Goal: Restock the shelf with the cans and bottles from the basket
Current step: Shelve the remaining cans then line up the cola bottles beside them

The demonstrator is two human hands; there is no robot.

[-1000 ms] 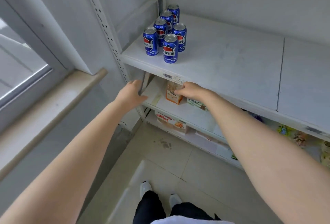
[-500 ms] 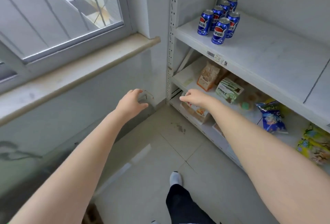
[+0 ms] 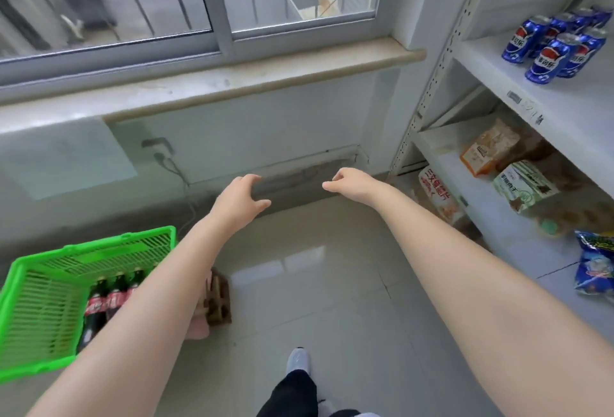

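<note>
A green plastic basket (image 3: 40,303) sits on the floor at the lower left, with three dark cola bottles (image 3: 109,297) lying in it, partly hidden by my left forearm. Several blue cola cans (image 3: 558,47) stand grouped at the left end of the white shelf (image 3: 571,107) on the right. My left hand (image 3: 237,199) and my right hand (image 3: 352,182) hover side by side over the floor below the window, both empty with fingers loosely spread, well clear of basket and shelf.
Lower shelf boards (image 3: 491,204) on the right hold snack boxes and bags. A stone window sill (image 3: 232,84) juts out ahead, with a wall socket and cable (image 3: 159,150) beneath. A brown object (image 3: 217,300) stands beside the basket. My shoe (image 3: 299,358) is on the tiled floor.
The view has swung left from the shelf toward the window and floor. Both hands left the shelf edge and moved left with it. The green basket has come into view.
</note>
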